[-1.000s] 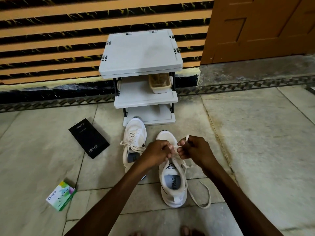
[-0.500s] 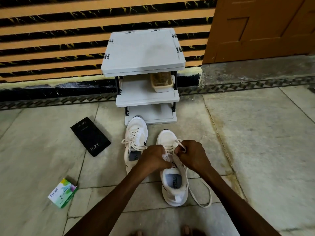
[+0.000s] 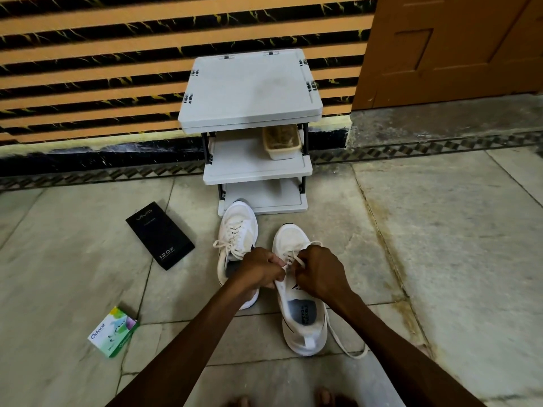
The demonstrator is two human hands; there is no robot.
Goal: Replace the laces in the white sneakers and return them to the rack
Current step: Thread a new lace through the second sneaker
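Toes (image 3: 323, 396) at the bottom edge, both forearms reaching forward over the stone floor (image 3: 440, 259).

Near sneaker (image 3: 302, 327): white low-top, upright on its sole, heel toward the camera. Grey printed insole visible, dark trim line along the side. One free end of its white lace (image 3: 348, 349) trails off the right side and loops on the floor by the heel.

Left hand (image 3: 260, 268): fingers curled, pinching the lace at the tongue, knuckles up.
Right hand (image 3: 320, 273): curled tight too, pinching a lace strand that runs to the upper eyelets, back of hand toward the camera. The two hands are nearly touching over the shoe's throat.

Second sneaker (image 3: 236, 227): white, laced, just left and slightly beyond. Lace ends hang off its left side, heel partly hidden behind the left hand, toe right at the rack's bottom shelf.

Left of the shoes, flat on the floor: Odonil box (image 3: 113, 331) nearer, black vivo box (image 3: 160, 235) farther.

Rack (image 3: 249, 89): grey, three tiers, against the striped wall (image 3: 88, 69). Beige tub (image 3: 282, 141) on the middle shelf, right side. Brown door (image 3: 455, 45) far right.
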